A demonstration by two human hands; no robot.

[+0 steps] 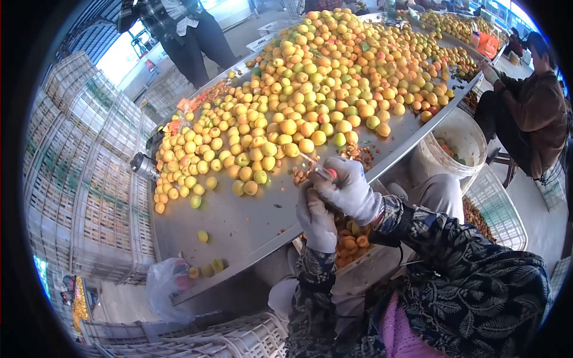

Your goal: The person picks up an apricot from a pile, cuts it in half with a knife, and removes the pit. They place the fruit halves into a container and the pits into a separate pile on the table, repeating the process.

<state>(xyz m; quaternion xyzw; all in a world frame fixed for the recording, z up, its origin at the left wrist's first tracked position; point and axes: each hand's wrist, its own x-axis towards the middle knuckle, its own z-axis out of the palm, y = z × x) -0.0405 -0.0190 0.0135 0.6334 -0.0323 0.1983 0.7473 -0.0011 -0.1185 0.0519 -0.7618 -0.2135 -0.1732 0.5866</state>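
Both my hands wear pale gloves and meet at the near edge of a metal table. My right hand is closed on a small tool with a red part and a thin tip pointing up and left. Close against it, my left hand is curled; what its fingers hold is hidden. A large heap of yellow-orange fruits lies on the table beyond my hands. Small brown pits lie beside them. Below my hands, a crate holds orange fruit pieces.
Stacked plastic crates stand at the left. A white bucket and a crate of brown pits are at the right. One person sits at the right; another stands behind the table. A plastic bag hangs at the near left corner.
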